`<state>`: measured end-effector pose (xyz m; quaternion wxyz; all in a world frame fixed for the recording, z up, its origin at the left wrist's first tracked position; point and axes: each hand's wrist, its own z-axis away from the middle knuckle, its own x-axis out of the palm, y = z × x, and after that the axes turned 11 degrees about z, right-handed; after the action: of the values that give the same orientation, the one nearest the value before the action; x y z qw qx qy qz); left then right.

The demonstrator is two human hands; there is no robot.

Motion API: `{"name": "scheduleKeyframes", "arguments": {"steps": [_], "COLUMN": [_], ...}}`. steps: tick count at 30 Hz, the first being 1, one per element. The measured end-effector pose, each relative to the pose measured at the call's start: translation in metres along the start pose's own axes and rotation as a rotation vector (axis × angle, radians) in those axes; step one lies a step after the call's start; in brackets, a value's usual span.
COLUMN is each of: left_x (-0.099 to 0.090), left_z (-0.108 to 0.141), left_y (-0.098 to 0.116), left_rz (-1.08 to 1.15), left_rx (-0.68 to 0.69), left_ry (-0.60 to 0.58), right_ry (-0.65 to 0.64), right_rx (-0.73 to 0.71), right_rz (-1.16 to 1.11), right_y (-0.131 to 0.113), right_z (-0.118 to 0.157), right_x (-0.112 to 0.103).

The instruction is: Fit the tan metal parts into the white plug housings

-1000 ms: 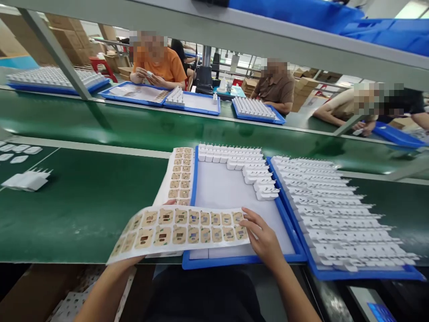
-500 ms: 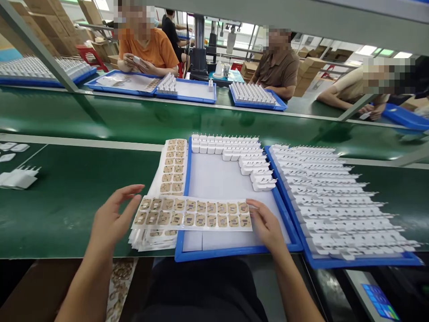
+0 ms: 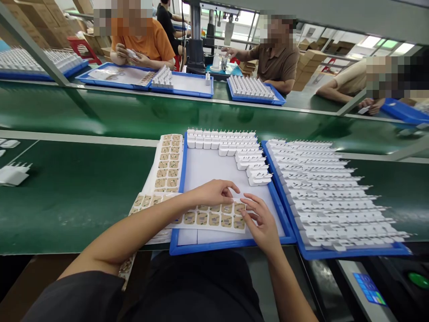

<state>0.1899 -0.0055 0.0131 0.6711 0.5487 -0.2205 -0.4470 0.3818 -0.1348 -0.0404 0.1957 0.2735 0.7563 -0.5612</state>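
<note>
A sheet of tan adhesive stickers (image 3: 214, 218) in two rows lies across the blue-rimmed tray (image 3: 182, 174) and a stack of similar sheets (image 3: 169, 172). My left hand (image 3: 216, 192) reaches over the sheet toward its right end, fingers curved and apart, holding nothing visible. My forearm hides part of the sheet. At the sheet's right edge is my right hand (image 3: 264, 226), its fingers spread and the thumb and fingertips close to the last stickers. White plug adapters (image 3: 228, 147) with pins up stand in stepped rows along the tray's far and right sides.
A second blue tray (image 3: 355, 254), right, is filled with rows of white plugs (image 3: 335, 197). Loose white plugs (image 3: 13, 173) lie at far left on the green bench. Across the raised green divider (image 3: 134, 109), several people work beside trays. A lit display (image 3: 368, 288) sits lower right.
My left hand has moved right, from the sheet's left end to over its right end. My right hand stays by the right edge, fingers more spread. The view has shifted slightly.
</note>
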Motion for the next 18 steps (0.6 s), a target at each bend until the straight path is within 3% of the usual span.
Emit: {"name": "scheduleKeyframes", "arguments": {"steps": [5, 11, 14, 18], "left_x": [0.003, 0.001, -0.003, -0.003], "left_z": [-0.002, -0.007, -0.008, -0.015], "left_y": [-0.009, -0.017, -0.023, -0.023], "left_rz": [0.097, 0.209, 0.201, -0.202], "left_rx": [-0.018, -0.063, -0.067, -0.002], "left_ry": [-0.047, -0.087, -0.091, 0.03], "right_ry": [0.08, 0.072, 0.137, 0.287], "right_rx": [-0.256, -0.367, -0.342, -0.148], "right_rz": [0.3, 0.355, 0.296, 0.12], "right_y": [-0.004, -0.003, 0.001, 0.013], "right_z": [-0.007, -0.014, -0.01, 0.001], "right_x": [-0.003, -0.004, -0.005, -0.009]}}
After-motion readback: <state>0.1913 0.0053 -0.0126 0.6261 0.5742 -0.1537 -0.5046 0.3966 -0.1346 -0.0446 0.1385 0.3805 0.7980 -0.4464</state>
